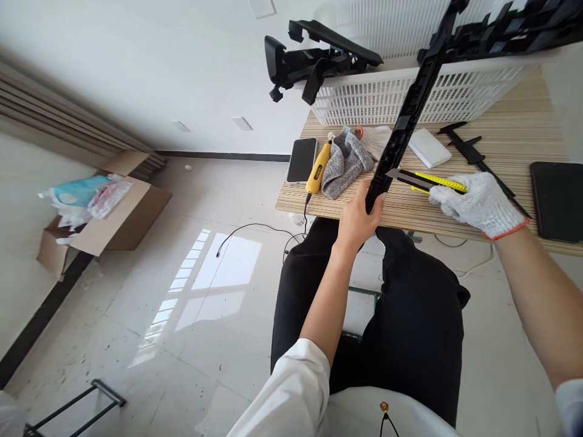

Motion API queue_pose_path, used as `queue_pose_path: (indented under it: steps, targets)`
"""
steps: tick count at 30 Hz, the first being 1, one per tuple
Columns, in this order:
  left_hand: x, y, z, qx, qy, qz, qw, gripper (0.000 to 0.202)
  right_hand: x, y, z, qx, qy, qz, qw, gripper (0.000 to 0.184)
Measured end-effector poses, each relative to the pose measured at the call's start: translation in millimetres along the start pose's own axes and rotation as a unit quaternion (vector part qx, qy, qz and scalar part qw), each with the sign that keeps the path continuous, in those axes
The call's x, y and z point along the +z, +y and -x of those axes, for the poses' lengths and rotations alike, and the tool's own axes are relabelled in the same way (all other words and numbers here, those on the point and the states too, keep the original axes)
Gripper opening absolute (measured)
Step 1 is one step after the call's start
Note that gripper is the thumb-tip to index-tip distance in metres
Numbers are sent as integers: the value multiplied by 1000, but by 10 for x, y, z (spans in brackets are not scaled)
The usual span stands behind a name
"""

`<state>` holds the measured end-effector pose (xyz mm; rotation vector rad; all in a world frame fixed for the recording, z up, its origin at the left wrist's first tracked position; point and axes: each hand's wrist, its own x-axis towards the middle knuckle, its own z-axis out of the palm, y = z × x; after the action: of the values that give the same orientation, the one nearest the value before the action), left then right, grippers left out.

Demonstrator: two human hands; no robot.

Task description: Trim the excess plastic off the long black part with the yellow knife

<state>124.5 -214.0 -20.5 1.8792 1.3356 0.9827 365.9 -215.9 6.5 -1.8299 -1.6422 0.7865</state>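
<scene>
My left hand (357, 217), bare, grips the lower end of a long black plastic part (407, 118) at the table's front edge. The part slants up and to the right, passing in front of the white basket. In a white knitted glove with an orange cuff, my right hand (478, 201) is closed around a yellow and black utility knife (430, 181). Its blade points left and meets the side of the black part just above my left hand; whether it is cutting in, I cannot tell.
A white slatted basket (359, 100) holding black plastic parts (328, 57) stands at the back of the wooden table (501, 136). A phone (302, 159), a yellow corded tool (319, 168), a grey glove (348, 161), a white box (429, 148), a caliper (478, 155) and a black tablet-like object (558, 200) lie around.
</scene>
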Motion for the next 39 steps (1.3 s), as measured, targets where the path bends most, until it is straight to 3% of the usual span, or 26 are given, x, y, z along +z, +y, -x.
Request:
queue_pose_path:
  steps: [4,10,16,20,26,30,34,39]
  targets:
    - [-88,21,-2,-3,11,-52,999,29,-11,16,22,23,-1,-43,999,26]
    - [-156,-17,21,-16,22,-72,997,33,-7,-34,64,-2,6,5,1000,36]
    - [-76,-15,104,10,22,-41,999,35,44,-23,133,-49,-11,17,999,42]
    - [-62,7,96,3,-25,19,1000,46,70,0,135,-68,-18,23,997,45]
    - [-166,121,18,-48,-88,126,987,49,118,90,129,-58,-11,-7,998,42]
    - [-217,137,0,-86,-107,200,970,56,134,130,172,-12,-18,-103,994,35]
    - [-194,78,-8,-68,-113,215,968,65,115,87,217,39,-38,-214,975,29]
    - [-146,-6,-29,-49,-112,217,968,69,94,1,201,46,1,-194,980,22]
